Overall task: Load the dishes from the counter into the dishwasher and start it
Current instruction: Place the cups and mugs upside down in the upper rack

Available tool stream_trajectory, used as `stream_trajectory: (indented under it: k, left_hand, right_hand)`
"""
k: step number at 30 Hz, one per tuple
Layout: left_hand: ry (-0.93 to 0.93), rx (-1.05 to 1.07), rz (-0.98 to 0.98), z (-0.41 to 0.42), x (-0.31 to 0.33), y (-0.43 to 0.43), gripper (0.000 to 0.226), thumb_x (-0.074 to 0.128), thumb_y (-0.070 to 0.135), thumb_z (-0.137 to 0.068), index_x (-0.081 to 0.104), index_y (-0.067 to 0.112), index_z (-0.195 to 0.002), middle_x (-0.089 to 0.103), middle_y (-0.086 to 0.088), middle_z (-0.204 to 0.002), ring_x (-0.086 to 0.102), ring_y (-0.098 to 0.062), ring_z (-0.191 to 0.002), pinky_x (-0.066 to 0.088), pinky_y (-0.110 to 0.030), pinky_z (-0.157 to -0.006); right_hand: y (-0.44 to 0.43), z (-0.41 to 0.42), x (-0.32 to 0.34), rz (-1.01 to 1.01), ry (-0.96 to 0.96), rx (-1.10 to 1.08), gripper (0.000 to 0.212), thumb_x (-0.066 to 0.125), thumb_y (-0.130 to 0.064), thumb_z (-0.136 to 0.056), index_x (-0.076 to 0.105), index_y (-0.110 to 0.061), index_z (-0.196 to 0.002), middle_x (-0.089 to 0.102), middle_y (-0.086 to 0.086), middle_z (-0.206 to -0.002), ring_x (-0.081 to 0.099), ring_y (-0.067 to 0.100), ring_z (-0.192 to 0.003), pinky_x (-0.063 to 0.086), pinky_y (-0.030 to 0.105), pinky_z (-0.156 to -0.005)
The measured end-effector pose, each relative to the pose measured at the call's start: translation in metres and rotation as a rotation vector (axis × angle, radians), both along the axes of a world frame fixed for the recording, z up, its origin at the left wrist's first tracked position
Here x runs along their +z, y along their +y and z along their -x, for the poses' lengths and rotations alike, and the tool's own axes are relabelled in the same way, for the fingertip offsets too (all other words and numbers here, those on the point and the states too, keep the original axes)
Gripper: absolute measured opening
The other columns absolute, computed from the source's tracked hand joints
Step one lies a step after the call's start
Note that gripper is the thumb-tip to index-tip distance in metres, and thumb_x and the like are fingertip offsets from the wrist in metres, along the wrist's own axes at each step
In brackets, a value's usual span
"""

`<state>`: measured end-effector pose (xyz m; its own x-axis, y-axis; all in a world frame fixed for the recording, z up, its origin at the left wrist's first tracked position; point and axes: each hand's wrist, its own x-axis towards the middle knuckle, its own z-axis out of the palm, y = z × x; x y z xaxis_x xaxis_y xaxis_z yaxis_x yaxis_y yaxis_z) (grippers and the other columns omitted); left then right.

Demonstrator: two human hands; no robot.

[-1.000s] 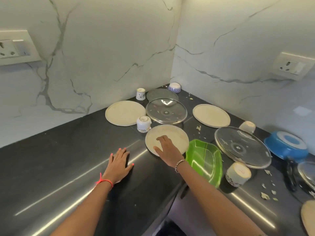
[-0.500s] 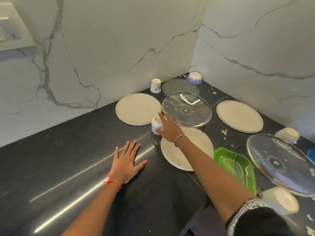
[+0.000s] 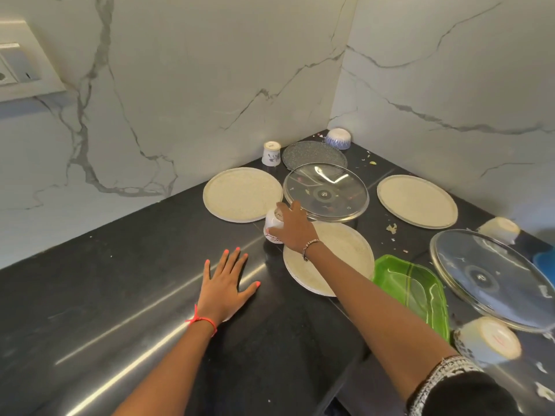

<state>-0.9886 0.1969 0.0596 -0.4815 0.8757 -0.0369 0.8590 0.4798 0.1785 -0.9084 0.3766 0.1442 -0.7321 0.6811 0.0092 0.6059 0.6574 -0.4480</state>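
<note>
My right hand (image 3: 292, 226) grips a small white cup (image 3: 272, 226) that stands upside down on the black counter (image 3: 120, 295), between two cream plates. One cream plate (image 3: 339, 250) lies under my right wrist, another (image 3: 240, 193) sits behind the cup. A glass lid (image 3: 326, 192) rests just right of my fingers. My left hand (image 3: 223, 286) lies flat on the counter, fingers spread, holding nothing. The dishwasher is out of view.
Further dishes: a third cream plate (image 3: 417, 201), a green tray (image 3: 417, 289), a big glass lid (image 3: 492, 277), upturned bowls (image 3: 488, 340) (image 3: 500, 229), a grey plate (image 3: 313, 154), a second cup (image 3: 271, 153), a blue-patterned bowl (image 3: 338, 138). Crumbs dot the corner. Marble walls bound two sides.
My right hand left the near cream plate and moved up-left to the upside-down cup, closing round it. My left hand stayed flat. The camera drew closer.
</note>
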Motion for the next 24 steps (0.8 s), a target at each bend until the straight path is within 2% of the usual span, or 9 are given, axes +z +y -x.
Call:
stream_trajectory:
  k: [4, 6, 8, 14, 20, 22, 24]
  left_hand:
    - [-0.031, 0.055, 0.021, -0.014, 0.005, -0.002, 0.091, -0.004, 0.072, -0.073, 0.005, 0.024, -0.15, -0.004, 0.006, -0.157, -0.009, -0.015, -0.145, -0.007, -0.045, -0.115]
    - [-0.042, 0.105, 0.015, -0.03, 0.011, -0.006, 0.078, 0.013, 0.065, -0.089, 0.007, 0.017, -0.15, 0.002, 0.001, -0.158, -0.004, -0.016, -0.145, -0.001, -0.043, -0.117]
    - [-0.03, 0.133, -0.018, -0.049, 0.016, -0.013, 0.069, 0.023, 0.054, -0.096, 0.009, 0.013, -0.15, 0.007, -0.001, -0.158, -0.001, -0.016, -0.145, 0.001, -0.04, -0.117]
    - [-0.068, 0.097, -0.101, -0.104, 0.026, -0.045, 0.067, 0.029, 0.049, -0.097, 0.014, 0.01, -0.149, 0.012, -0.003, -0.157, 0.003, -0.017, -0.145, 0.001, -0.037, -0.117]
    - [-0.128, -0.016, -0.157, -0.173, 0.027, -0.09, 0.065, 0.034, 0.044, -0.097, 0.013, 0.012, -0.149, 0.007, -0.001, -0.157, -0.004, -0.015, -0.145, -0.004, -0.036, -0.117]
    - [-0.129, -0.051, -0.156, -0.197, 0.023, -0.111, 0.068, 0.033, 0.049, -0.096, 0.012, 0.012, -0.149, 0.006, -0.001, -0.157, -0.004, -0.015, -0.145, -0.007, -0.035, -0.116]
    - [-0.106, -0.092, -0.14, -0.216, 0.018, -0.131, 0.081, 0.019, 0.063, -0.087, 0.011, 0.011, -0.149, 0.005, -0.002, -0.158, -0.006, -0.014, -0.145, -0.01, -0.033, -0.114]
  right_hand:
    - [-0.016, -0.036, 0.008, 0.031, 0.031, 0.035, 0.072, 0.071, -0.035, -0.076, 0.037, -0.012, -0.135, 0.027, 0.013, -0.136, 0.032, 0.03, -0.128, 0.039, 0.04, -0.101]
    - [-0.025, -0.057, 0.012, 0.036, 0.017, 0.034, 0.075, 0.072, -0.035, -0.076, 0.035, -0.012, -0.137, 0.024, 0.012, -0.139, 0.031, 0.03, -0.129, 0.039, 0.04, -0.102]
    - [-0.036, -0.078, 0.017, 0.039, 0.014, 0.025, 0.076, 0.073, -0.035, -0.074, 0.036, -0.012, -0.136, 0.021, 0.011, -0.141, 0.034, 0.03, -0.127, 0.04, 0.041, -0.101]
    - [-0.081, -0.146, 0.019, -0.007, -0.001, -0.004, 0.076, 0.075, -0.034, -0.072, 0.038, -0.006, -0.132, 0.028, 0.015, -0.135, 0.039, 0.032, -0.12, 0.038, 0.04, -0.1]
    - [-0.14, -0.225, 0.008, -0.007, 0.02, 0.001, 0.072, 0.075, -0.033, -0.072, 0.041, -0.004, -0.129, 0.039, 0.013, -0.129, 0.041, 0.031, -0.118, 0.039, 0.04, -0.098]
    - [-0.16, -0.252, 0.004, 0.003, 0.02, -0.005, 0.072, 0.076, -0.033, -0.072, 0.041, -0.005, -0.129, 0.04, 0.012, -0.131, 0.042, 0.03, -0.118, 0.041, 0.038, -0.097]
    - [-0.179, -0.276, -0.003, 0.006, 0.013, -0.013, 0.073, 0.076, -0.033, -0.071, 0.041, -0.006, -0.129, 0.04, 0.011, -0.131, 0.044, 0.03, -0.116, 0.043, 0.038, -0.096]
